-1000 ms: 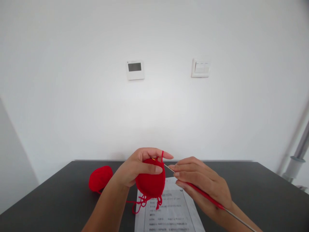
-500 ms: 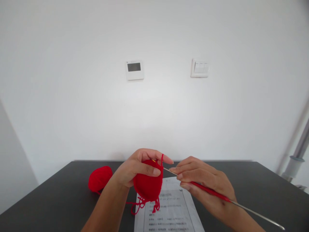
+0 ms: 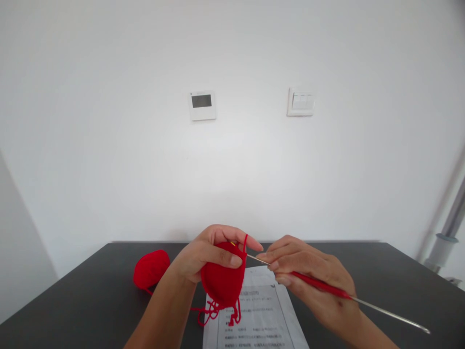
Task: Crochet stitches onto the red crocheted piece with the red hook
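In the head view, the piece (image 3: pixel 222 278) is held above the desk (image 3: pixel 374 276) by the left hand (image 3: pixel 212 252), its upper edge pinched between thumb and fingers and its body hanging roughly upright. The index finger is extended, and the strand (image 3: pixel 246 242) is passed over it. The hook (image 3: pixel 323 285) is pinched between the thumb and fingers of the right hand (image 3: pixel 312 274). The piece lies to the left of this grip, in line with the shaft, which slopes from upper left to lower right and meets the piece at its upper right edge; the working tip cannot be made out there. The left hand is the nearer to the piece; the right is set apart from it by a short length of bare shaft. The ball (image 3: pixel 150 269) rests on the desk to the left, and the sheet (image 3: pixel 254 315) lies below the piece. Compared with the first frame, the hook is laid flatter, its rear end is brought into view, and the right hand is shifted slightly rightward.
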Tool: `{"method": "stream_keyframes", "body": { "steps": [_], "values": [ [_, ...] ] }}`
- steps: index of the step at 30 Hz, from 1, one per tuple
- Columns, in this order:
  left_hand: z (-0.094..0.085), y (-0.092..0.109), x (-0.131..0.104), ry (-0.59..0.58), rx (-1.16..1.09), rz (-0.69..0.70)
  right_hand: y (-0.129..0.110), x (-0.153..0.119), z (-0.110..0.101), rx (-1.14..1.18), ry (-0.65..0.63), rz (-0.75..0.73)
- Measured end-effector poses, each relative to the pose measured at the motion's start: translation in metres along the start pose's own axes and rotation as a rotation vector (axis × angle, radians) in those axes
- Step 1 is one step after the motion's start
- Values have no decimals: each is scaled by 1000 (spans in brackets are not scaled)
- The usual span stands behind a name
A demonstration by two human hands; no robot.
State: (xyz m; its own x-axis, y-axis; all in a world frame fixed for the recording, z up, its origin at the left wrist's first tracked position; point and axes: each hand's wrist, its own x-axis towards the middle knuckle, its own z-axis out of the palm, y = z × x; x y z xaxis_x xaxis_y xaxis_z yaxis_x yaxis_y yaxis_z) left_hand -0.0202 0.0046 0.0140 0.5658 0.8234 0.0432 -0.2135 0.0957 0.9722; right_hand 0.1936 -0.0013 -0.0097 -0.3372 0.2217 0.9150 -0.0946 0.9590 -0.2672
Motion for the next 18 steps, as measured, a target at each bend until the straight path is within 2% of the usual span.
{"method": "stream_keyframes", "body": {
  "steps": [5,11,15,18],
  "values": [
    [0,0,0,2,17,-2,-1,2,-5,54,-43,31],
    [-2,-1,-2,32,81,-20,2,-2,-2,231,9,161],
    [0,-2,-3,75,176,14,4,-4,3,362,50,278],
    [4,-2,-3,99,216,50,3,-5,6,325,88,223]
  ]
}}
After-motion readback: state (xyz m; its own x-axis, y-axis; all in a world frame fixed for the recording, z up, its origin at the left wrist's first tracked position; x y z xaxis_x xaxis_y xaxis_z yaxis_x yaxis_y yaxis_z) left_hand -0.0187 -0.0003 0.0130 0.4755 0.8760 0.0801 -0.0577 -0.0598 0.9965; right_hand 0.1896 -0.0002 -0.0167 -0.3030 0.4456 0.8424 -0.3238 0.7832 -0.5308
